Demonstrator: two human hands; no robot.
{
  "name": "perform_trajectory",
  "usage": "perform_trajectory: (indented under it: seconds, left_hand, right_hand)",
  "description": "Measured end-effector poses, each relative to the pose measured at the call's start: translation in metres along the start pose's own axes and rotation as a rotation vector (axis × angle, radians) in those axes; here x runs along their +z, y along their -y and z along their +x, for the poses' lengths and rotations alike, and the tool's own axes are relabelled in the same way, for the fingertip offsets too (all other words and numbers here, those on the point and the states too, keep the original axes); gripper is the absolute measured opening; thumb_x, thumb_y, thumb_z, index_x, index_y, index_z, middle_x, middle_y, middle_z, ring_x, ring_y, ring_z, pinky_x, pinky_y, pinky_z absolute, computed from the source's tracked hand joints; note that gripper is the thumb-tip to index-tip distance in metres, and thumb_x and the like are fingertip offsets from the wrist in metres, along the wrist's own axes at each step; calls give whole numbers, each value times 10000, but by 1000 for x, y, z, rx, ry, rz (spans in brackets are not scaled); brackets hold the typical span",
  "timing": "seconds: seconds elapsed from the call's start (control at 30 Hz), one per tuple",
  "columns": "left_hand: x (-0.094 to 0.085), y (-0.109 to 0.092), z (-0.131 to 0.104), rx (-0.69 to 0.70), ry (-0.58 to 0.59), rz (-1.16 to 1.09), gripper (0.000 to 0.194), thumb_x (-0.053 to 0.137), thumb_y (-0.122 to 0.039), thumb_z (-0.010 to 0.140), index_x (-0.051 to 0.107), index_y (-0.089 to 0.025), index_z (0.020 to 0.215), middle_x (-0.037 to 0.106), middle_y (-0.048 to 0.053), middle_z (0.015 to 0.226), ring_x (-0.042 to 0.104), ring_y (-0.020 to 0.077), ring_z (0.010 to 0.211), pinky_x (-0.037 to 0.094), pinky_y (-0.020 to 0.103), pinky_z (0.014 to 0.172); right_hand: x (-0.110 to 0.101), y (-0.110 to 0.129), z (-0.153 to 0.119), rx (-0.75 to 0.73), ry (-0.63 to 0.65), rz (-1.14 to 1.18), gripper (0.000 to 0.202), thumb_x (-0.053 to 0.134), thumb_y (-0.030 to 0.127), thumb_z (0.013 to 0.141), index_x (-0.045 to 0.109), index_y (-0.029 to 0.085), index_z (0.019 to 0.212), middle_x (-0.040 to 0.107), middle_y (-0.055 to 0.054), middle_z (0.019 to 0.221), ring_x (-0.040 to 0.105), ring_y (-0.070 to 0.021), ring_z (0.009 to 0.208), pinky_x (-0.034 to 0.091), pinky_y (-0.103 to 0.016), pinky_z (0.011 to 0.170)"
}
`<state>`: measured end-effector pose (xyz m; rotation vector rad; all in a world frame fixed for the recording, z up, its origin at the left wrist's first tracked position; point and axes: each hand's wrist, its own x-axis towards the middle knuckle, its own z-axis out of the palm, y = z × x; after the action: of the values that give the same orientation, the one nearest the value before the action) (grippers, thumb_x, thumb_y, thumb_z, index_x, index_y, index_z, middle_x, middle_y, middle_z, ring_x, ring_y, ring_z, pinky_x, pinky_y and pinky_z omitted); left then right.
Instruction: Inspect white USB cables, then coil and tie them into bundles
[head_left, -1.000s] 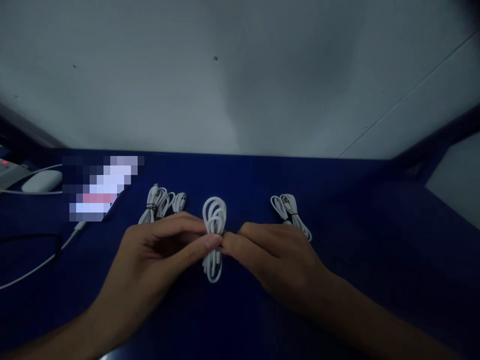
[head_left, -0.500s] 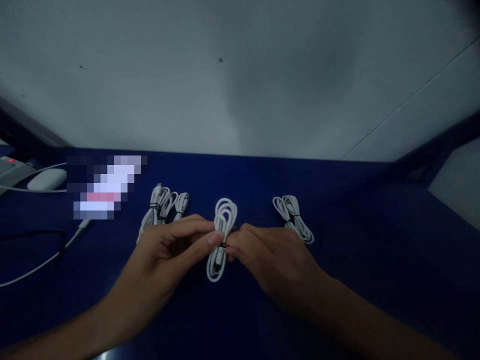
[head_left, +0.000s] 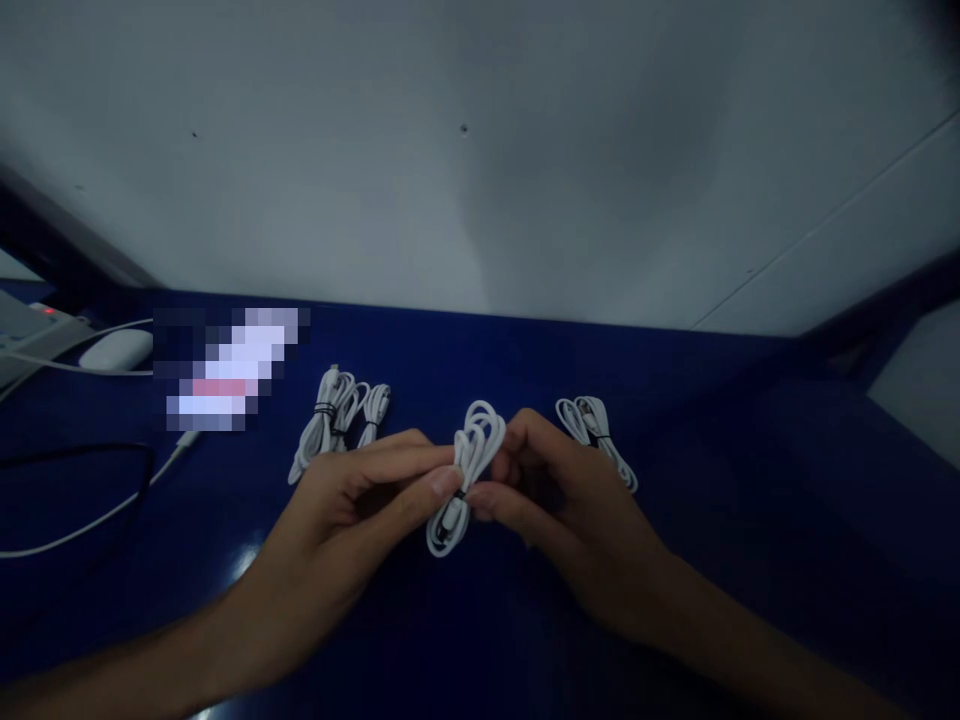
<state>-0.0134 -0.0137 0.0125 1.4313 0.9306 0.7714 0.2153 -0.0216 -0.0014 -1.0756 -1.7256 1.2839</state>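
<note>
A coiled white cable (head_left: 480,440) is held upright and slightly tilted in front of me, bound at its middle by a thin black tie (head_left: 460,495). My left hand (head_left: 360,510) pinches it between thumb and fingers from the left. At the coil's right side is my right hand (head_left: 577,510), its thumb tip by the tie and its curled index finger raised apart from the thumb. A white connector (head_left: 451,515) shows in the lower loop. Behind my left hand lie bundled white cables (head_left: 322,420), partly hidden.
Another tied white cable bundle (head_left: 598,425) lies behind my right hand on the blue table (head_left: 465,340). At left are a blurred-out lit screen (head_left: 240,365) with a plugged-in cable, a white mouse-like object (head_left: 116,350) and a power strip (head_left: 45,335). A pale wall (head_left: 375,200) rises behind.
The held cable has shifted a little right in view and tilts more to the right. My right index finger has lifted away from the thumb. The whole view has moved slightly.
</note>
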Motion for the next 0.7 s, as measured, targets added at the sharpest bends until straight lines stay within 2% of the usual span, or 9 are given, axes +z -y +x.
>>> perform_trajectory:
  seconds: [0.1, 0.23, 0.37, 0.43, 0.57, 0.7]
  left_hand:
    - [-1, -2, 1, -6, 31, -23, 272, 712, -330, 1089, 852, -234, 877, 667, 10, 870, 595, 171, 807, 497, 259, 744]
    - [-1, 0, 1, -30, 92, -107, 203, 718, -314, 1100, 915, -278, 1130, 787, 42, 1045, 708, 202, 1018, 546, 275, 954]
    - [-1, 8, 1, -122, 126, -280, 228, 702, -269, 1112, 900, -290, 1222, 854, 44, 1120, 767, 201, 1061, 566, 282, 1022]
    - [-1, 11, 2, -164, 133, -356, 247, 676, -262, 1126, 888, -284, 1251, 873, 46, 1113, 790, 198, 1047, 584, 276, 992]
    - [0, 13, 2, -187, 133, -418, 258, 674, -223, 1121, 872, -267, 1280, 886, 49, 1142, 816, 177, 978, 598, 258, 937]
    - [0, 14, -1, -180, 112, -426, 267, 693, -206, 1108, 859, -272, 1307, 883, 50, 1180, 824, 191, 1031, 605, 267, 950]
  right_hand:
    - [2, 0, 1, 39, -15, 99, 176, 792, 258, 1041, 633, 234, 970, 708, 53, 831, 590, -100, 660, 479, -215, 591]
    - [3, -2, 2, 22, -28, 193, 191, 804, 202, 1024, 635, 245, 945, 741, 52, 836, 677, -113, 731, 549, -220, 669]
    - [5, -6, 1, 19, -93, 153, 237, 813, 237, 1022, 608, 250, 906, 723, 59, 794, 682, -109, 681, 536, -209, 596]
    - [7, -10, -1, -46, -133, 60, 211, 804, 266, 1034, 614, 259, 943, 713, 63, 788, 665, -104, 647, 507, -207, 548]
    - [9, -15, -2, -298, -217, -213, 185, 802, 275, 1040, 639, 272, 1128, 628, 96, 715, 581, -83, 548, 464, -207, 506]
    - [9, -13, -1, -436, -255, -381, 124, 774, 234, 1052, 672, 235, 1124, 665, 60, 792, 616, -75, 580, 505, -199, 538]
